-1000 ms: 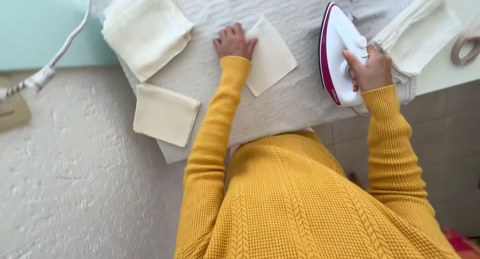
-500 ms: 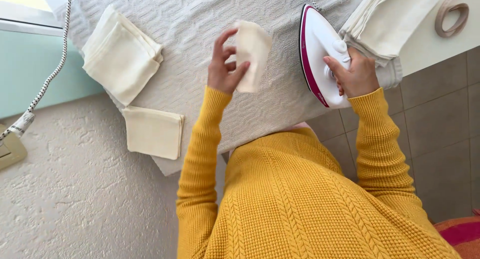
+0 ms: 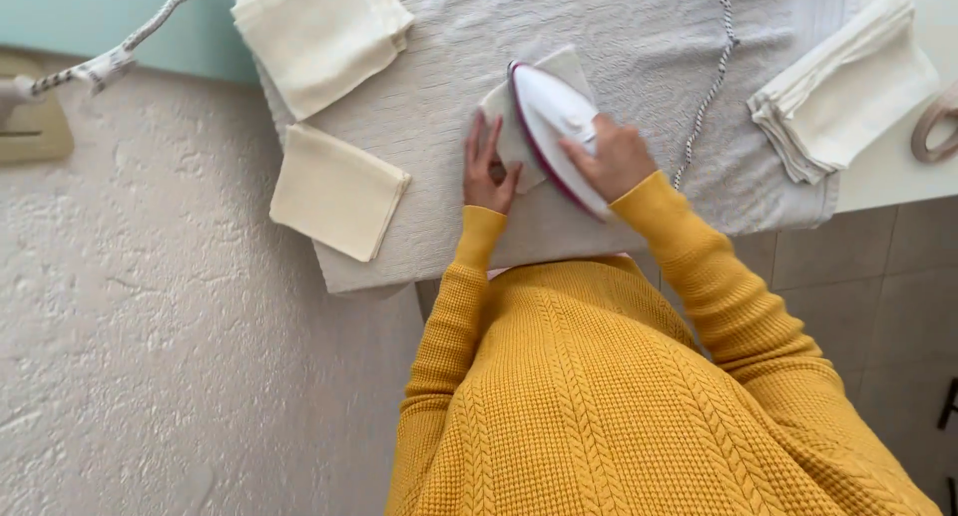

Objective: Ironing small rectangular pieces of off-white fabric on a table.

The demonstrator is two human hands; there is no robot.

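Note:
My right hand grips the handle of a white iron with a magenta rim, which rests on a small cream cloth on the grey-covered ironing board. My left hand lies flat with fingers apart on the near left edge of that cloth, right beside the iron. Most of the cloth is hidden under the iron. The iron's braided cord runs across the board to its right.
A folded cream cloth lies at the board's near left corner, with a stack of folded cloths behind it. Another stack sits at the right on a white surface. A plug and cable hang at the far left wall.
My left hand lifted the small cloth, folded it and laid it back down on the board. My right hand brought the iron from the right side onto it.

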